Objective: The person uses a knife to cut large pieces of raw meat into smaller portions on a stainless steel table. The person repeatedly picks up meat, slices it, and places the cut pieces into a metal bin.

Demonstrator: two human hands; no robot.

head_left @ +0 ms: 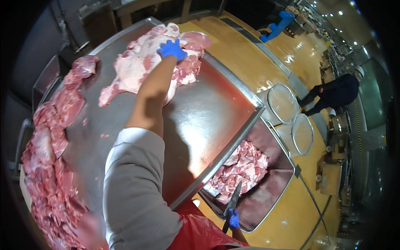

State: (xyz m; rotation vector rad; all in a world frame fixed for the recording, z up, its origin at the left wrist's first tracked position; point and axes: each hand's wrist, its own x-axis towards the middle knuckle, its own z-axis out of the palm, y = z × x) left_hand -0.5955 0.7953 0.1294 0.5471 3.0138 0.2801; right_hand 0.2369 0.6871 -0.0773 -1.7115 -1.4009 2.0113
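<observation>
In the head view, the left hand, blue-gloved with its fingers spread, presses flat on a large pale-and-red slab of meat at the far side of the metal table. The right hand, also gloved in blue, is closed around a knife, its blade slanting upward over the cut meat pieces in a bin beside the table. More meat lines the table's left edge; another person stands well apart at right.
</observation>
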